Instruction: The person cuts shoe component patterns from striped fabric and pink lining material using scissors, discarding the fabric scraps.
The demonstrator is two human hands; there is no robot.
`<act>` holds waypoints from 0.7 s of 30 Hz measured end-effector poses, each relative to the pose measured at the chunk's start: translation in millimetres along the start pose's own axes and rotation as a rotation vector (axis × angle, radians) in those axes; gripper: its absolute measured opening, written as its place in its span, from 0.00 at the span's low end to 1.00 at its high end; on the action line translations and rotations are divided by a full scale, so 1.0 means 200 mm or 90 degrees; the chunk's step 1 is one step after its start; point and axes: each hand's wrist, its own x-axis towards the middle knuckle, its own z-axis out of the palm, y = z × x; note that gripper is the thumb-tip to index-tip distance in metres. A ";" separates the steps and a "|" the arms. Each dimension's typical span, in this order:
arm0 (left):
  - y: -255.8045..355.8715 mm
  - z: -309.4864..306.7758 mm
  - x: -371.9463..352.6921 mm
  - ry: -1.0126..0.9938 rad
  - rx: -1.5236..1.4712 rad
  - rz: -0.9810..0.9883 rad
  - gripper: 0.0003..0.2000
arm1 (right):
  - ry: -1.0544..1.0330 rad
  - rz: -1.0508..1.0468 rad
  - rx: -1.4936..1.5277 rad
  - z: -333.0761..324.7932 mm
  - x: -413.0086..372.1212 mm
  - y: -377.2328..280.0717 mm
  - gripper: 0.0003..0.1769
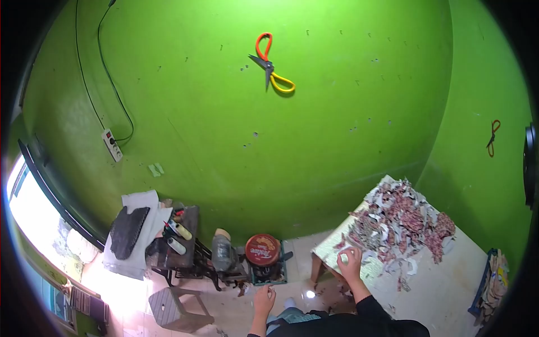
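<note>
— Green wall (337, 129), nails dotted across it, scissors (270, 67) hung there with blades apart. Pale table (443, 292) at lower right. What's on it?

— Loose heap of pink, grey and white scraps (407, 216), mostly toward the far end. Right hand (351, 263) at the table's near-left edge, just beside the heap; thumb and forefinger curl into a ring. Cannot tell whether anything is pinched.

— Left hand (264, 299)?

— Above the floor, well apart from the table, near a red round lid (263, 249). Fingers curled inward; any small thing held is too fine to make out.

— Hazards?

— Spillage, I'd judge. Scraps lie loose and tangled; one pulled quickly could drag neighbours over the edge. A sleeve (371, 309) brushing across could do likewise.

— Any writing?

— Pale script on the red lid, too blurred to read surely. Bottles (183, 231) on the left-hand stand: no legible label.
</note>
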 end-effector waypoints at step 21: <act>-0.44 -0.25 0.80 0.120 -0.058 -0.035 0.14 | 0.376 -0.349 -0.073 0.41 2.53 -1.31 0.16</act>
